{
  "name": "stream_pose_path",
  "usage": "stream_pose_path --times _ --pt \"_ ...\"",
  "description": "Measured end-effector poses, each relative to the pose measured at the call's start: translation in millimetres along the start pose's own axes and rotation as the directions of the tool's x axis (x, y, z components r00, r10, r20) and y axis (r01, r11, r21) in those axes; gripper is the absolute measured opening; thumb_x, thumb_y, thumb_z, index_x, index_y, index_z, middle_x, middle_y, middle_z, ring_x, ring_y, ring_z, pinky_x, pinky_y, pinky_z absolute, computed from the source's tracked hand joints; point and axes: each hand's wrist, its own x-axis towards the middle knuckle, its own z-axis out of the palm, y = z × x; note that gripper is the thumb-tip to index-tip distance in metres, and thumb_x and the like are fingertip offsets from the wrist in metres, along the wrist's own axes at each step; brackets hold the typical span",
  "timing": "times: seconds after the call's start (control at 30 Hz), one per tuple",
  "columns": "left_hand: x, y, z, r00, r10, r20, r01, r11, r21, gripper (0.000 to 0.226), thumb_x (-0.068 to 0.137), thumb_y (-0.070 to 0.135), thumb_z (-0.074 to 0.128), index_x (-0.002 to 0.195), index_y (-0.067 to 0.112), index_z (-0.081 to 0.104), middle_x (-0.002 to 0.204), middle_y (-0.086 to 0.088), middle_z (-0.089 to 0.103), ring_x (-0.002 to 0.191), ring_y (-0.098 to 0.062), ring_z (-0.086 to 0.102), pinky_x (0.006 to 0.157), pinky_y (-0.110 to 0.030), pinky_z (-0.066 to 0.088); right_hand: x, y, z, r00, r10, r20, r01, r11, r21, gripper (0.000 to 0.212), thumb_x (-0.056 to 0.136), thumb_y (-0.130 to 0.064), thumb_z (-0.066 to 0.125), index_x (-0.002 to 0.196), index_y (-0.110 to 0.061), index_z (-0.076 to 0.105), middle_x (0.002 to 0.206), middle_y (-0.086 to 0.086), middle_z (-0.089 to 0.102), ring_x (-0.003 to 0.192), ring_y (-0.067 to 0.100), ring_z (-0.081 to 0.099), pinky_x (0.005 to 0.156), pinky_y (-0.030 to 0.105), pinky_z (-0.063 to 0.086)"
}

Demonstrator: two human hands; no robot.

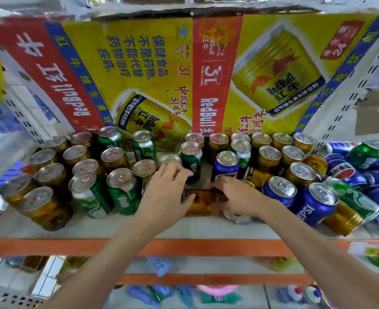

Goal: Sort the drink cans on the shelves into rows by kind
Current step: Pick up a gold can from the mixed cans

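Flattened Red Bull cardboard backs a shelf crowded with upright gold, green and blue cans. At its front middle a gold can lies on its side; the left hand and right hand grip it from either side.

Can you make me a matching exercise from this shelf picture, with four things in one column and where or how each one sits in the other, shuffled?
Column one:
1. gold can
2. upright Pepsi can
3. Red Bull carton
4. pile of Pepsi cans

Column two:
A. flattened, standing behind the cans
B. lying on its side between the left hand and right hand
C. tumbled at the right end of the shelf
D. standing near the front edge, right of the hands

Pairs: 1-B, 2-D, 3-A, 4-C
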Motion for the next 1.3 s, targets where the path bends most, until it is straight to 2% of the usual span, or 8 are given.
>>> stream_pose_path --times 0.23,0.37,0.53,0.87,0.97,1.07,1.17,1.3 --pt "29 32 69 0.89 -0.003 0.456 -0.083 0.982 0.17 0.076 0.085 0.042 0.061 0.144 0.014 0.023 0.136 -0.009 0.037 0.126 -0.027 0.035 0.104 -0.036 0.028 -48 14 7 0.97 0.137 -0.199 -0.147 0.988 -0.036 0.044 0.092 -0.028 0.051 0.134 -0.017 0.043 0.134 0.005 0.04 0.125 0.024 0.039 0.103 0.03 0.032" --pt "33 31 75 0.891 -0.037 0.453 -0.005 0.996 0.089 0.072 0.079 0.035 0.067 0.139 0.017 0.032 0.134 -0.004 0.04 0.125 -0.026 0.037 0.103 -0.037 0.03 -55 10 18 0.969 0.13 -0.209 -0.149 0.986 -0.076 0.045 0.095 -0.029 0.045 0.136 -0.014 0.041 0.139 0.005 0.035 0.128 0.025 0.031 0.107 0.027 0.023" --pt "27 31 53 0.964 -0.136 0.231 0.197 0.943 -0.268 0.055 0.074 0.022 0.073 0.119 0.012 0.044 0.12 -0.001 0.044 0.111 -0.021 0.047 0.086 -0.02 0.032 -53 15 25 0.985 0.091 -0.145 -0.128 0.954 -0.27 0.055 0.088 -0.019 0.056 0.138 -0.017 0.033 0.144 0.01 0.022 0.13 0.031 0.021 0.097 0.036 0.041" --pt "18 19 27 0.948 -0.179 0.263 0.222 0.965 -0.143 0.06 0.082 0.032 0.069 0.132 0.023 0.036 0.132 0.001 0.041 0.123 -0.02 0.043 0.099 -0.03 0.037 -39 21 18 0.99 -0.139 -0.011 0.106 0.804 -0.585 0.054 0.086 -0.015 0.058 0.135 -0.014 0.035 0.142 0.012 0.031 0.13 0.036 0.028 0.093 0.042 0.038" --pt "17 20 30 0.959 -0.125 0.255 0.154 0.983 -0.098 0.061 0.084 0.031 0.066 0.136 0.021 0.035 0.134 0.002 0.036 0.126 -0.019 0.036 0.104 -0.028 0.032 -37 21 4 0.989 -0.1 -0.107 0.044 0.9 -0.433 0.061 0.082 -0.032 0.06 0.133 -0.011 0.035 0.135 0.007 0.038 0.12 0.028 0.038 0.081 0.034 0.039" --pt "19 21 35 0.967 -0.066 0.248 0.079 0.996 -0.041 0.07 0.082 0.045 0.062 0.14 0.019 0.033 0.137 0.002 0.035 0.132 -0.018 0.03 0.112 -0.024 0.015 -38 22 -16 0.981 0.064 -0.186 -0.065 0.998 0.001 0.063 0.074 -0.044 0.067 0.121 -0.015 0.037 0.121 0.001 0.042 0.107 0.019 0.047 0.074 0.028 0.039" --pt "20 33 37 0.971 0.006 0.241 -0.004 1.0 -0.012 0.097 0.069 0.077 0.051 0.142 0.017 0.03 0.141 0.002 0.04 0.135 -0.014 0.031 0.112 -0.022 -0.008 -35 21 -31 0.968 0.176 -0.179 -0.096 0.918 0.385 0.055 0.076 -0.039 0.07 0.119 -0.021 0.041 0.114 -0.002 0.05 0.099 0.015 0.051 0.076 0.027 0.04" --pt "23 50 36 0.979 -0.078 0.19 0.137 0.937 -0.321 0.095 0.072 0.057 0.07 0.143 0.024 0.017 0.135 0.002 0.047 0.121 -0.019 0.047 0.104 -0.027 0.033 -32 27 -40 0.948 0.297 -0.114 -0.109 0.64 0.76 0.038 0.076 -0.042 0.066 0.11 -0.028 0.055 0.108 -0.001 0.06 0.1 0.014 0.058 0.088 0.035 0.051"
